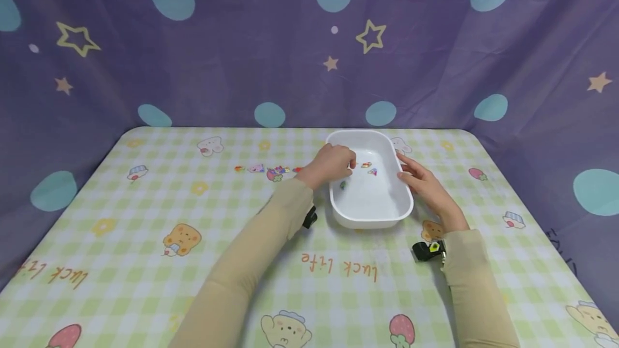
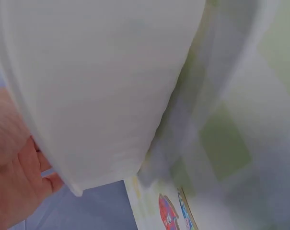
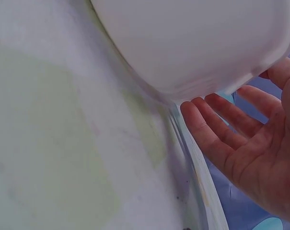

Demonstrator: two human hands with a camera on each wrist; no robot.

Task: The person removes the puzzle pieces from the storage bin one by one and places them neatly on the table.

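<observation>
Inside the white tub (image 1: 372, 223) lie a few small picture pieces (image 1: 372, 172), with a loose row of more pieces (image 1: 256, 168) on the table to the tub's left. They look thin and flat, so they are probably light and fairly stiff; a fingertip pinch at the edges should suit them best. The tub seems light, rigid and smooth, perhaps slippery, and its rim offers the surest hold.

The left hand (image 1: 331, 165) reaches over the tub's left rim, fingers bent downward; whether they pinch anything cannot be told. The right hand (image 1: 425, 181) touches the tub's right side, fingers slightly spread, not wrapped round it.

Under the tub is a green-and-white checked tablecloth (image 1: 222, 262) printed with cartoons. Behind the tub hangs a purple curtain (image 1: 271, 58) with stars and blue ovals.
</observation>
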